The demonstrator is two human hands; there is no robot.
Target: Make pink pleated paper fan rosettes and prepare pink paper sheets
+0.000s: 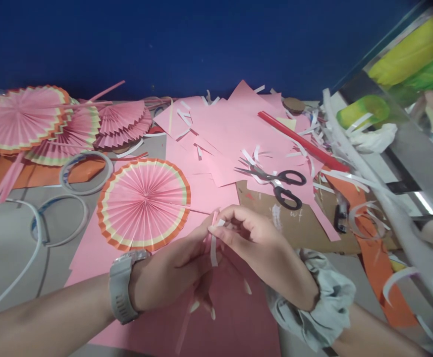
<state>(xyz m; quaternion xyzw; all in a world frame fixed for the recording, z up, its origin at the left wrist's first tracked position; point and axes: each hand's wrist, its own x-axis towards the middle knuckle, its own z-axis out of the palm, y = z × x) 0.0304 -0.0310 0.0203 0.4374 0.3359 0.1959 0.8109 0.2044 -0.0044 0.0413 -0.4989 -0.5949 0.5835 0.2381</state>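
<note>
My left hand [172, 270] and my right hand [255, 240] meet over a pink paper sheet [239, 317]. Together they pinch a thin pink paper stick with a white tape strip [213, 250] hanging from it. My left wrist wears a grey watch [122, 285], my right wrist a grey scrunchie [324, 297]. Just left of the hands lies a round pink pleated fan [144, 203] with a cream and orange rim.
Black-handled scissors [276, 181] lie on pink sheets beyond my hands. More pleated fans [34, 124] are stacked at the far left, with white rings [86, 173] below them. A red stick [301, 141], orange paper [376, 248], white scraps and a glass case [405, 74] fill the right.
</note>
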